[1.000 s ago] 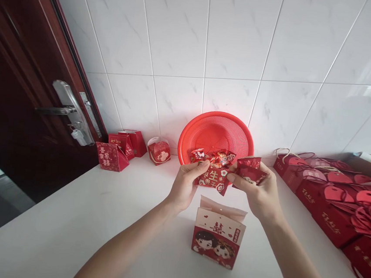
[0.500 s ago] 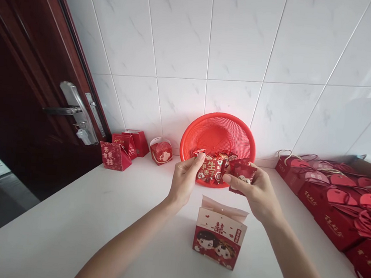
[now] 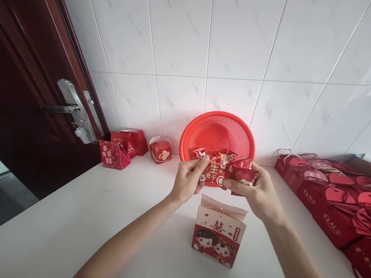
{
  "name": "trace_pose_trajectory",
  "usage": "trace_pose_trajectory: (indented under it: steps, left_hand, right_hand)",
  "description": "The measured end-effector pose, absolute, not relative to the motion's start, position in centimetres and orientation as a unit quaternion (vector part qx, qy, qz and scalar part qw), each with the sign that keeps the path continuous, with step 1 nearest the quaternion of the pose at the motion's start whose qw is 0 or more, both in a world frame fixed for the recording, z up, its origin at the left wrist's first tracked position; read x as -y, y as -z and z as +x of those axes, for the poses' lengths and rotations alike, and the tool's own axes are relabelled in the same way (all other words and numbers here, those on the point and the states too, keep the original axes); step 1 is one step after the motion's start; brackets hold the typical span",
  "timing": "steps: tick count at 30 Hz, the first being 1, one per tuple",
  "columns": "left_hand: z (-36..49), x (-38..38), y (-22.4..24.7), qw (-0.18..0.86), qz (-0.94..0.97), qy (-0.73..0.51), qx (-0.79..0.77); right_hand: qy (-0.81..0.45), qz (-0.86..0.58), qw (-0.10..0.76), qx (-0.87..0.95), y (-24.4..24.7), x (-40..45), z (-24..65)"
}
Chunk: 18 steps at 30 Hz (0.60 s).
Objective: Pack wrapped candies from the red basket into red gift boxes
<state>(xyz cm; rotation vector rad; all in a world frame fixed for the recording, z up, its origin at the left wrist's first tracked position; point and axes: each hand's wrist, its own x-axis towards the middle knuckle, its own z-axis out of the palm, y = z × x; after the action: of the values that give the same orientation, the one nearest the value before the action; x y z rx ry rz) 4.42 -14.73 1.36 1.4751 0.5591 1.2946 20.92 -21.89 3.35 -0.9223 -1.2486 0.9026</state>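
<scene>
My left hand (image 3: 188, 178) pinches a red candy packet with gold lettering (image 3: 212, 173), its thumb over the packet's left side. In my right hand (image 3: 261, 190) are red wrapped candies (image 3: 243, 175), pressed between thumb and fingers; their number is hard to tell. The two hands hold these side by side, in front of a red plastic basket (image 3: 220, 120) leaning on the wall, with more wrapped candies (image 3: 223, 155) inside. Below the hands an upright paper gift box (image 3: 216, 242) with two cartoon figures stands on the white table (image 3: 125, 220), its top flaps open.
Small red boxes (image 3: 115, 155) stand at the back left, and a rounder red box (image 3: 160, 149) is beside the basket. Rows of red gift boxes with cords (image 3: 332, 214) fill the right side. A dark door (image 3: 22, 62) borders the table's left; a tiled wall (image 3: 184, 47) rises behind.
My left hand has shifted slightly right, covering more of the lettered packet. The candies in my right hand have turned a little. The gift box stays in place.
</scene>
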Motion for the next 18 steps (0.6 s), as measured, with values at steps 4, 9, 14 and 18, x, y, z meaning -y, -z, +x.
trace_pose_trajectory:
  steps: [4, 9, 14, 18]
  left_hand:
    - [4.5, 15.1, -1.9, 0.574, 0.6, -0.509, -0.226]
    - [4.5, 15.3, -2.1, 0.603, 0.58, -0.502, -0.221]
    - [4.1, 14.7, -2.3, 0.602, 0.604, -0.472, -0.224]
    - [3.7, 14.9, -2.8, 0.582, 0.658, -0.417, -0.233]
  right_hand:
    - [-0.428, -0.371, 0.611, 0.553, -3.0, 21.8, 21.2]
    - [-0.424, -0.365, 0.611, 0.56, -3.2, 21.9, 21.4]
    - [-0.343, -0.412, 0.609, 0.585, -3.8, 22.0, 21.7]
    - [-0.336, -0.415, 0.595, 0.601, -4.0, 22.2, 21.9]
